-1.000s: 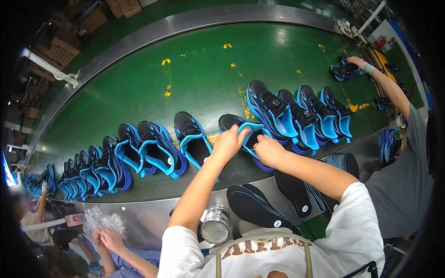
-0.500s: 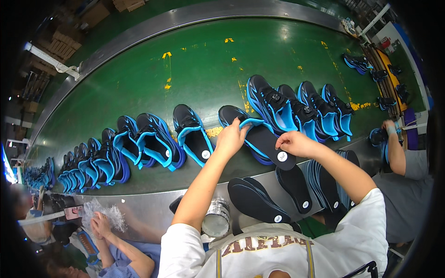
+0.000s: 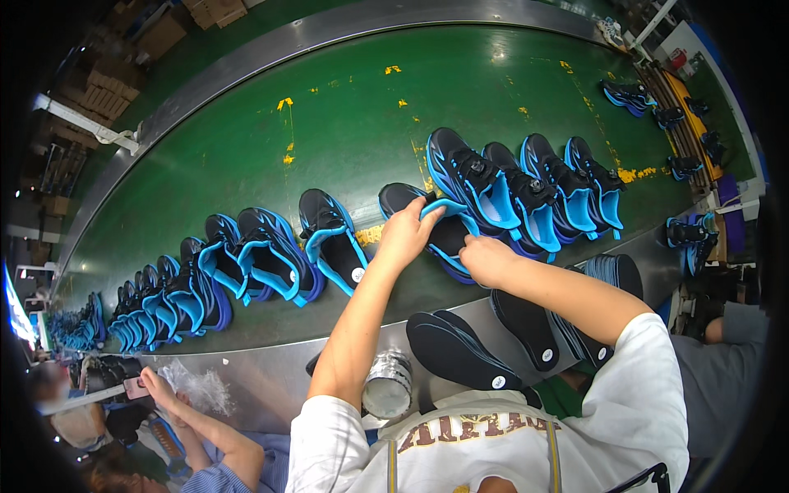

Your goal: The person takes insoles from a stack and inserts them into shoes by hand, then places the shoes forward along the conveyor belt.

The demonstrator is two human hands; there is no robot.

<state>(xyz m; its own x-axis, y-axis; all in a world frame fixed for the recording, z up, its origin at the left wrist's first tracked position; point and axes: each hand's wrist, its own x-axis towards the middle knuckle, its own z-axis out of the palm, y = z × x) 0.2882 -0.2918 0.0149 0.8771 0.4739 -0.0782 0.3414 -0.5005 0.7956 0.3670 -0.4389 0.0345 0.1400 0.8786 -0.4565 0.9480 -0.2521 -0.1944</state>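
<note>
A black and blue sports shoe (image 3: pixel 400 195) sits in front of me on the green belt, its opening toward me. My left hand (image 3: pixel 404 232) is closed on the shoe's collar near the tongue. A black insole (image 3: pixel 449 236) lies mostly inside the shoe. My right hand (image 3: pixel 491 261) is closed at the shoe's heel opening with its fingertips on the insole; the insole's heel end is hidden under that hand. To the left stands another shoe (image 3: pixel 327 232) with a round white sticker on the insole inside it.
More shoes (image 3: pixel 271 255) line the belt (image 3: pixel 345 123) on the left, and several (image 3: pixel 567 185) stand to the right. Stacked insoles (image 3: pixel 460 349) lie on the metal ledge (image 3: pixel 296 366), beside a round tin (image 3: pixel 386 386). A co-worker's arm (image 3: pixel 205 431) is at lower left.
The insole has gone deeper into the shoe, and its white sticker no longer shows. My right hand has moved left and down with it. My left hand stays on the collar.
</note>
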